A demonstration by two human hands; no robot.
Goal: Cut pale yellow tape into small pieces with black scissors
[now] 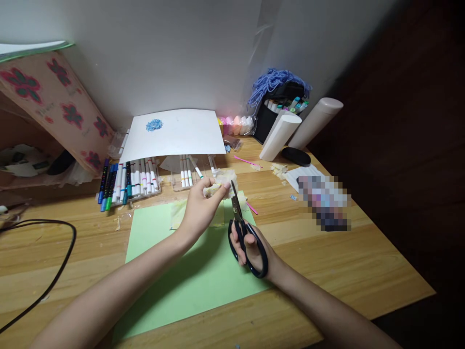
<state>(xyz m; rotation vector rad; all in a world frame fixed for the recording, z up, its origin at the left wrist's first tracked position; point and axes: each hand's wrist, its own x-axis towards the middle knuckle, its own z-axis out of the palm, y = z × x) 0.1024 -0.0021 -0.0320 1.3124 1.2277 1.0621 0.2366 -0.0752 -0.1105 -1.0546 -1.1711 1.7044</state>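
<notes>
Black-handled scissors (237, 213) are in my right hand (254, 247), its fingers through the loops and the blades pointing up and away. Just left of the blades, my left hand (203, 203) pinches a crumpled piece of pale yellow tissue paper (227, 182) between thumb and fingers. The blade tips are beside the tissue; whether they touch it I cannot tell. Beneath both hands lies a light green sheet (189, 271). More pale yellow tissue (178, 213) rests on the sheet's far edge, partly hidden behind my left hand.
Markers (136, 182) lie at the back left, below a propped white sheet (178, 133) with a blue tuft. A black cable (72, 242) curves at left. White cylinders (279, 138), a black pen holder (263, 121) and tissue scraps (279, 169) are at the back right.
</notes>
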